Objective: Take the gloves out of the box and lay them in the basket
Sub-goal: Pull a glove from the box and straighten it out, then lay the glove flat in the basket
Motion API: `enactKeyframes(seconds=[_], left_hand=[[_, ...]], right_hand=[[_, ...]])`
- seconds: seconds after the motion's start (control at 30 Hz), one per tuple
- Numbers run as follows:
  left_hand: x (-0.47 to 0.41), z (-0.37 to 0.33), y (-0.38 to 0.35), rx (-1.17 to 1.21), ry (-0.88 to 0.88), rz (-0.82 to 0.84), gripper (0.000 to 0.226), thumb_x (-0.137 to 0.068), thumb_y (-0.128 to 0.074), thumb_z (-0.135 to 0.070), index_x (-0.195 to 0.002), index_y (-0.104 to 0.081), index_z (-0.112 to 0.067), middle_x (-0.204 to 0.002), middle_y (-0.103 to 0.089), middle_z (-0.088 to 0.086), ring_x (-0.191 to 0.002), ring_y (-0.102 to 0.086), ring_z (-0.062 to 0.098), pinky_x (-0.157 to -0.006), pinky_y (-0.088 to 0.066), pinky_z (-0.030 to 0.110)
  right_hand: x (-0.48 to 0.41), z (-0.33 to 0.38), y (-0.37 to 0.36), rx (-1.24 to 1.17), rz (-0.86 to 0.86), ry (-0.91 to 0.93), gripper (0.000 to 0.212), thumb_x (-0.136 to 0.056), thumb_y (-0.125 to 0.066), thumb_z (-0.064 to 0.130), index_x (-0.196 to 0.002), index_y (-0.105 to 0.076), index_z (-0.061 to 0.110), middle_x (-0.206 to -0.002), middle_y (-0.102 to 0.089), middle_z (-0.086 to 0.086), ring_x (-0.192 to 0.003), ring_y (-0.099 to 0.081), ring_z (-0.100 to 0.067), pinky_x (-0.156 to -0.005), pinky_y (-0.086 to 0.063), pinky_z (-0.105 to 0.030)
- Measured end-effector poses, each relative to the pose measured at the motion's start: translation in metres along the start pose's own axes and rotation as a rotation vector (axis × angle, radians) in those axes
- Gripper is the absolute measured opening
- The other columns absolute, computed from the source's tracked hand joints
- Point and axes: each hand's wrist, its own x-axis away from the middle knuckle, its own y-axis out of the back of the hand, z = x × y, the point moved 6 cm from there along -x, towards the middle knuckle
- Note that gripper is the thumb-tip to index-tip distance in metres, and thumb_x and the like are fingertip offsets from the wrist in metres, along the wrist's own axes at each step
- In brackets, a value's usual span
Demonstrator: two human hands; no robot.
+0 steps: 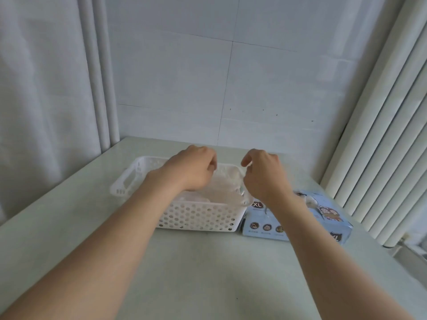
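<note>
Two bare forearms reach across a pale green tabletop (208,273) toward a white perforated plastic basket (196,217) and, touching its right end, a light blue cardboard glove box marked XL (261,227). Above the basket, the left hand (191,167) and right hand (265,174) are held apart, each with fingers pinched on an edge of a thin, clear disposable plastic glove (227,188), which hangs stretched between them over the basket's right half. More clear film appears to lie inside already, and another wisp pokes from the box's top opening. The step in hand looks to be the laying-down; the next move calls for lowering the glove flat and releasing both pinches. Behind stand a white tiled wall (231,77) and pale curtains (46,77).
</note>
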Motion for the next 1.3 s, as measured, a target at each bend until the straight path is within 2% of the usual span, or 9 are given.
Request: enactKeyframes(seconds=[0.07,0.13,0.23,0.37,0.5,0.7,1.0,1.13,1.3], left_hand=[[0.004,-0.03,-0.003,0.126,-0.111,-0.029,0.022,-0.107,-0.047,-0.019,-0.114,-0.068,-0.021,-0.093,-0.058,-0.013,-0.082,-0.056,0.002,-0.073,-0.045,0.021],[0.01,-0.057,-0.012,0.189,-0.202,-0.005,0.026,-0.108,-0.044,-0.017,-0.116,-0.069,-0.019,-0.1,-0.064,-0.01,-0.08,-0.056,0.0,-0.07,-0.044,0.017],[0.017,-0.084,-0.034,0.155,-0.317,0.042,0.029,-0.107,-0.045,-0.022,-0.122,-0.069,-0.018,-0.121,-0.066,-0.001,-0.111,-0.058,0.014,-0.097,-0.051,0.034],[0.019,-0.096,-0.06,-0.119,-0.415,-0.042,0.032,-0.104,-0.043,-0.039,-0.107,-0.068,-0.018,-0.108,-0.067,0.0,-0.111,-0.052,0.022,-0.098,-0.046,0.045],[0.02,-0.098,-0.075,-0.231,-0.426,0.013,0.043,-0.104,-0.039,-0.059,-0.111,-0.062,-0.023,-0.108,-0.065,-0.003,-0.115,-0.054,0.021,-0.098,-0.044,0.044],[0.019,-0.099,-0.079,-0.28,-0.428,0.055,0.05,-0.106,-0.038,-0.059,-0.133,-0.057,-0.022,-0.128,-0.061,-0.002,-0.129,-0.047,0.02,-0.097,-0.042,0.041],[0.019,-0.101,-0.077,-0.277,-0.42,0.098,0.047,-0.107,-0.039,-0.057,-0.141,-0.054,-0.029,-0.127,-0.06,-0.003,-0.13,-0.044,0.019,-0.095,-0.048,0.043],[0.017,-0.101,-0.078,-0.282,-0.408,0.115,0.045,-0.107,-0.039,-0.057,-0.139,-0.055,-0.029,-0.126,-0.06,-0.003,-0.13,-0.043,0.019,-0.093,-0.05,0.043],[0.017,-0.1,-0.081,-0.275,-0.411,0.114,0.041,-0.108,-0.04,-0.057,-0.138,-0.054,-0.033,-0.118,-0.063,-0.003,-0.125,-0.045,0.018,-0.089,-0.053,0.046]], right_hand=[[0.006,-0.029,0.009,0.082,0.013,-0.077,0.038,-0.084,-0.059,-0.009,-0.11,-0.069,0.017,-0.103,-0.068,-0.005,-0.09,-0.064,-0.027,-0.068,-0.051,-0.035],[0.014,-0.052,0.017,0.154,0.035,-0.134,0.034,-0.08,-0.071,-0.005,-0.104,-0.067,0.02,-0.102,-0.068,-0.002,-0.092,-0.065,-0.027,-0.074,-0.054,-0.038],[0.024,-0.076,0.025,0.232,0.063,-0.175,0.036,-0.076,-0.066,-0.003,-0.1,-0.071,0.024,-0.101,-0.068,0.0,-0.096,-0.065,-0.027,-0.085,-0.056,-0.042],[0.027,-0.089,0.026,0.291,0.083,-0.181,0.035,-0.075,-0.066,-0.002,-0.089,-0.074,0.029,-0.094,-0.071,0.001,-0.091,-0.066,-0.026,-0.085,-0.057,-0.042],[0.027,-0.095,0.02,0.319,0.107,-0.143,0.028,-0.076,-0.081,0.006,-0.079,-0.071,0.032,-0.091,-0.073,0.005,-0.093,-0.069,-0.023,-0.09,-0.054,-0.04],[0.025,-0.095,0.015,0.447,0.035,-0.091,0.017,-0.085,-0.078,0.012,-0.089,-0.074,0.029,-0.089,-0.069,0.005,-0.088,-0.063,-0.024,-0.082,-0.029,-0.035],[0.026,-0.08,0.023,0.494,-0.038,-0.023,0.016,-0.093,-0.069,0.008,-0.096,-0.071,0.024,-0.087,-0.067,0.002,-0.087,-0.062,-0.026,-0.082,-0.03,-0.037],[0.026,-0.075,0.032,0.467,-0.075,-0.017,0.005,-0.101,-0.067,0.017,-0.096,-0.07,0.019,-0.091,-0.069,-0.001,-0.091,-0.063,-0.028,-0.082,-0.031,-0.038],[0.027,-0.066,0.018,0.379,0.006,0.022,0.029,-0.106,-0.057,0.023,-0.079,-0.049,0.017,-0.079,-0.059,0.0,-0.08,-0.057,-0.029,-0.079,-0.032,-0.037]])
